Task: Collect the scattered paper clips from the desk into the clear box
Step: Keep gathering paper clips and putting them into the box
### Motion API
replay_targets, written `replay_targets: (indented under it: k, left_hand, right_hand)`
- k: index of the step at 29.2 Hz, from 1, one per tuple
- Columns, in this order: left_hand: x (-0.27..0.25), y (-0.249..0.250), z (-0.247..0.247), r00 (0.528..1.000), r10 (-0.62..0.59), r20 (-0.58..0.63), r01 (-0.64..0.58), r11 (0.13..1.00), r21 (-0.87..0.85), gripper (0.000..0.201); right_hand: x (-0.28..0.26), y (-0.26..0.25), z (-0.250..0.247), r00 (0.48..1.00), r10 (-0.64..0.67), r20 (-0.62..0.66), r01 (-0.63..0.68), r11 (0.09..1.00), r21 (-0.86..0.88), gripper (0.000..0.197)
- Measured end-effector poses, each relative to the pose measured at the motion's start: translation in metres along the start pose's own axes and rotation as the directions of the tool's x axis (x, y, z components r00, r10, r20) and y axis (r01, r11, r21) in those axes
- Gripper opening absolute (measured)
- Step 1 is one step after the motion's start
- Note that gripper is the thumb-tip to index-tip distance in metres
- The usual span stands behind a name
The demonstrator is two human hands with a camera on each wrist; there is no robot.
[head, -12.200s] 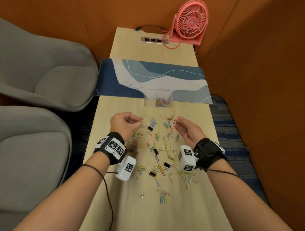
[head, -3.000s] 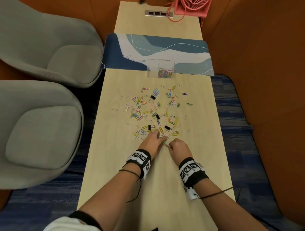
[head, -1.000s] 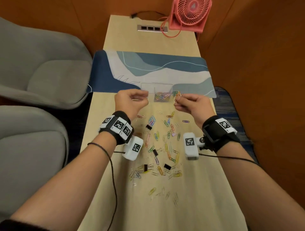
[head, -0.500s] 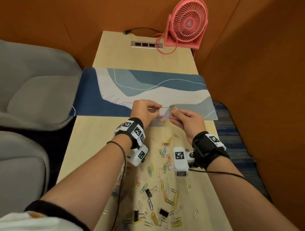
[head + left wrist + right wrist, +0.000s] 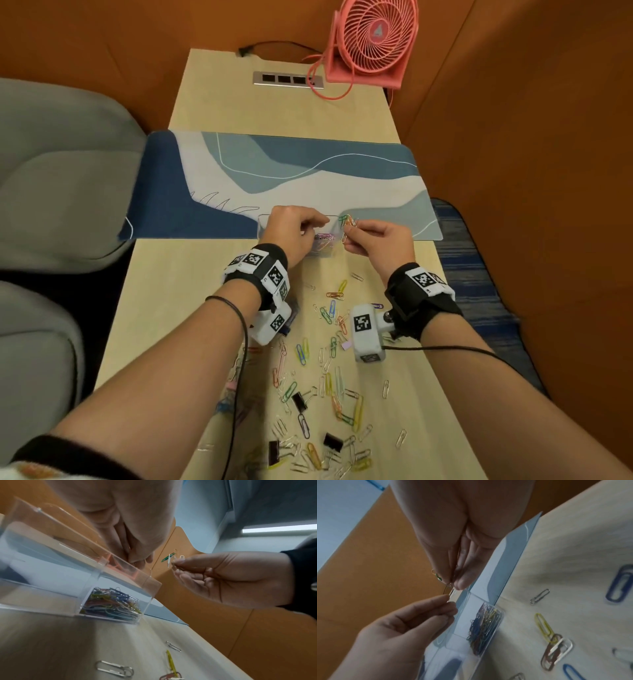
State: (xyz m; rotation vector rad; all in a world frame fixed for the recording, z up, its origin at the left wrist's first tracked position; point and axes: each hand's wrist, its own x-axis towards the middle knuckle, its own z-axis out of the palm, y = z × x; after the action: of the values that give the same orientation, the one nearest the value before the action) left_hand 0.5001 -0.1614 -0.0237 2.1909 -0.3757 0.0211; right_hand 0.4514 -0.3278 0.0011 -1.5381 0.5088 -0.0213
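The clear box (image 5: 323, 251) stands at the desk mat's near edge, half hidden under my left hand (image 5: 318, 228). A heap of coloured paper clips (image 5: 109, 601) fills its right compartment (image 5: 488, 626). My left hand hovers over the box, its fingertips pinched on a thin silver clip (image 5: 452, 593). My right hand (image 5: 349, 236), just right of the box's top, pinches a small bunch of clips (image 5: 347, 222), green and orange among them (image 5: 169, 559). Several clips (image 5: 329, 377) lie scattered on the desk behind both wrists.
Black binder clips (image 5: 299, 401) lie among the scattered ones near the desk's front. A blue and white desk mat (image 5: 274, 178) crosses the desk beyond the box. Farther back are a socket strip (image 5: 287, 79) and a pink fan (image 5: 373, 37). Grey chairs (image 5: 51, 171) stand left.
Both hands have travelled from the near pile up to the box with clips pinched. In the last half second they have closed in over its top.
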Motion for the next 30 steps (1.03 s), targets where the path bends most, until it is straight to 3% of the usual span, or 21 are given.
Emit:
replay_targets:
  k: [3,7,10,14,18,22,26,30]
  left_hand:
    - [-0.007,-0.002,-0.006,0.995,0.041,-0.092,-0.047,0.997,-0.068,0.035]
    - [-0.023,-0.012,-0.014,0.960,-0.018,-0.278,-0.024,0.989,-0.146,0.028]
    - [-0.039,-0.025,-0.021,0.942,-0.052,-0.332,0.000,0.988,-0.154,0.026]
    - [-0.065,-0.035,-0.033,0.937,-0.090,-0.337,0.039,0.987,-0.156,0.028]
    - [-0.101,-0.043,-0.042,0.933,-0.134,-0.335,0.089,0.985,-0.145,0.031]
    - [-0.162,-0.043,-0.044,0.973,-0.130,-0.192,0.120,0.991,-0.062,0.033]
    - [-0.237,-0.043,-0.048,0.976,-0.213,-0.047,0.216,0.974,0.063,0.034]
    - [-0.304,-0.038,-0.058,0.961,-0.255,-0.109,0.265,0.960,0.095,0.032]
  right_hand:
    - [0.008,-0.004,0.005,0.987,-0.155,0.028,0.157,0.955,-0.251,0.013]
    - [0.018,-0.011,0.013,0.907,-0.358,0.223,0.412,0.640,-0.648,0.012]
    - [0.024,-0.016,0.023,0.857,-0.359,0.368,0.503,0.432,-0.749,0.014]
    - [0.035,-0.011,0.034,0.838,-0.291,0.462,0.529,0.229,-0.817,0.024]
    - [0.018,-0.014,0.036,0.848,-0.280,0.450,0.515,0.229,-0.826,0.031]
    - [-0.033,-0.005,0.017,0.849,-0.327,0.415,0.512,0.317,-0.798,0.024]
    - [-0.105,0.036,-0.022,0.903,-0.155,0.401,0.429,0.371,-0.824,0.020]
    - [-0.178,0.077,-0.067,0.931,0.036,0.363,0.314,0.425,-0.849,0.013]
